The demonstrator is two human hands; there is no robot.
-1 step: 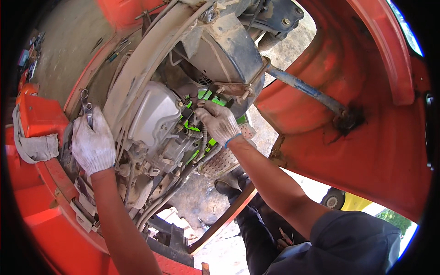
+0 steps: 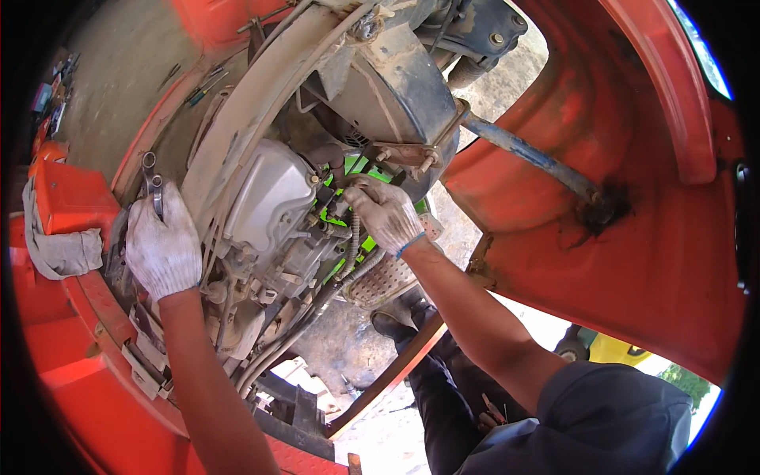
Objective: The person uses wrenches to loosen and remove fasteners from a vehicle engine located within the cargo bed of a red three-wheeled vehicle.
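In a white knit glove, my left hand is closed around metal spanners at the left edge of a dusty engine bay. My right hand, gloved the same way, has its fingers pinched at a small fitting above a corrugated hose, beside the silver engine cover; what exactly the fingertips hold is hidden. Bright green parts show behind the hose and fingers. A rusty bracket with bolts is just above my right hand, and a perforated step plate lies below it.
Red bodywork with a blue-grey strut surrounds the bay on the right. A grey rag hangs over red bodywork at left. Tools lie farther back. My dark shoes and a yellow vehicle show below.
Both hands have shifted very slightly in the picture, and my right hand's fingers have turned a little. The spanners are still in my left hand.
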